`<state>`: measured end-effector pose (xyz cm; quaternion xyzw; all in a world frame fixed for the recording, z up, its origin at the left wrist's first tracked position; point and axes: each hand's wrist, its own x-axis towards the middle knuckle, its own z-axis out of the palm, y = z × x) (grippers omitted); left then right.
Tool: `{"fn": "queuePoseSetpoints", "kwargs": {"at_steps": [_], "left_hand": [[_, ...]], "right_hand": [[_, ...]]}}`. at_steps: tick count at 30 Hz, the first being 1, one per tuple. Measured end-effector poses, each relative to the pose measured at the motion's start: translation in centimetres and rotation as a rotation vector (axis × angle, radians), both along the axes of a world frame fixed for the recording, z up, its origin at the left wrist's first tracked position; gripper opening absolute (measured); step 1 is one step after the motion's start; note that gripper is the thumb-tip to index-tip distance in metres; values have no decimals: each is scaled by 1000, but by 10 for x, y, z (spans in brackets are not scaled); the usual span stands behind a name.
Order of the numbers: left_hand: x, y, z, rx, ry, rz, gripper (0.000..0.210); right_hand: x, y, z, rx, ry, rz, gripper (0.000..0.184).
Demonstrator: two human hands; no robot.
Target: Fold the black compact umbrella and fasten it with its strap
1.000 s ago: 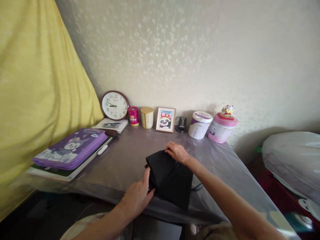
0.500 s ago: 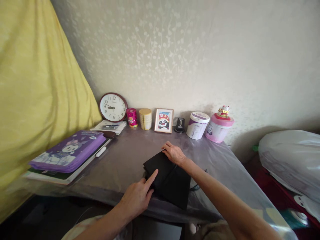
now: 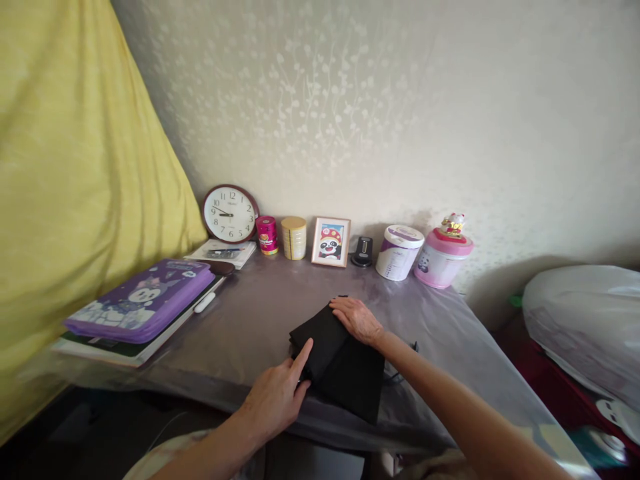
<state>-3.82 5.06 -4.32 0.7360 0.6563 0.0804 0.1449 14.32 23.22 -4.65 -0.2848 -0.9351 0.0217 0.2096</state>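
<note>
A black folded piece, fabric-like (image 3: 345,380), lies at an angle near the front edge of the table. It is layered at its left side, and a thin dark cord (image 3: 395,378) shows past its right side. My left hand (image 3: 277,393) grips the left edge, index finger stretched along the top and thumb lower down; its other fingers are mostly hidden. My right hand (image 3: 357,320) lies flat over the upper right part, fingers out and pointing left.
Along the wall stand a clock (image 3: 231,213), a pink can (image 3: 267,235), a yellow-lidded tin (image 3: 294,239), a framed panda picture (image 3: 331,242), a black device (image 3: 363,252) and two tubs (image 3: 399,257). A purple case (image 3: 143,300) rests on books at left.
My right hand has gone from curled fingers at the top edge to lying flat on the black piece. My left hand keeps its hold. The view has shifted slightly.
</note>
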Motion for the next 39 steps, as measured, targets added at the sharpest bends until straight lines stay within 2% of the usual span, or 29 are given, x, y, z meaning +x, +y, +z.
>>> {"fn": "queuePoseSetpoints", "kwargs": {"at_steps": [3,5,6,9,11,13,17,21,26,31,39], "left_hand": [[-1,-1,1,-7,-11,6,65],[-1,-1,1,-9,-26,13,66],[-1,0,1,-10,-35,14,65],[-1,1,3,-12,-53,14,65],[-1,1,4,-22,-50,22,65],[-1,1,5,-31,-39,31,64],[-2,1,5,-27,-49,51,63],[-7,4,4,-29,-99,71,62],[-15,9,5,-47,-176,103,60],[-19,11,10,-97,-297,124,59],[-21,13,12,-214,-476,157,61]], "right_hand": [[3,16,7,-1,-13,-206,32],[6,12,14,22,36,-238,32],[6,8,17,29,62,-193,32],[7,-8,17,6,76,63,31],[7,-11,11,-14,39,140,31],[10,-6,5,-25,4,66,32],[27,17,4,-98,19,-242,30],[53,26,8,-243,119,-328,25],[81,20,2,-413,176,-272,39],[93,16,8,-591,192,-50,57],[100,10,30,-680,22,127,54]]}}
